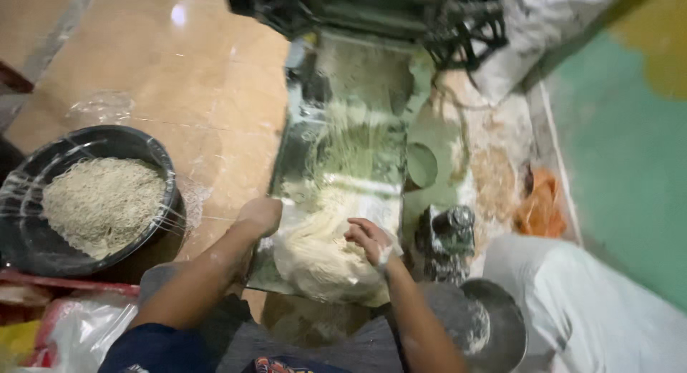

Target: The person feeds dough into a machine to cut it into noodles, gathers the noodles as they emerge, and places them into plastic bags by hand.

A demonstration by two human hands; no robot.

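On the metal tray: a pale heap of fresh noodles (318, 255) lies at the near end of the tray (286, 169), below the dark machine (358, 8) that stands at the far end.
Left hand: the left hand (259, 215) rests at the left edge of the heap, fingers curled in against the strands; whether it pinches any I cannot tell.
Right hand: the right hand (370, 240) lies on top of the heap's right side, fingers bent and loosely spread, floury.
Doing it well: I would judge the gathering goes best with both hands cupping from the sides, lifting lightly so the strands do not mat or snap.
Heap and hands: the heap sits between the two hands, touching both.
Nearby: a black basin of noodles (100, 197) stands on the floor to the left, well apart.
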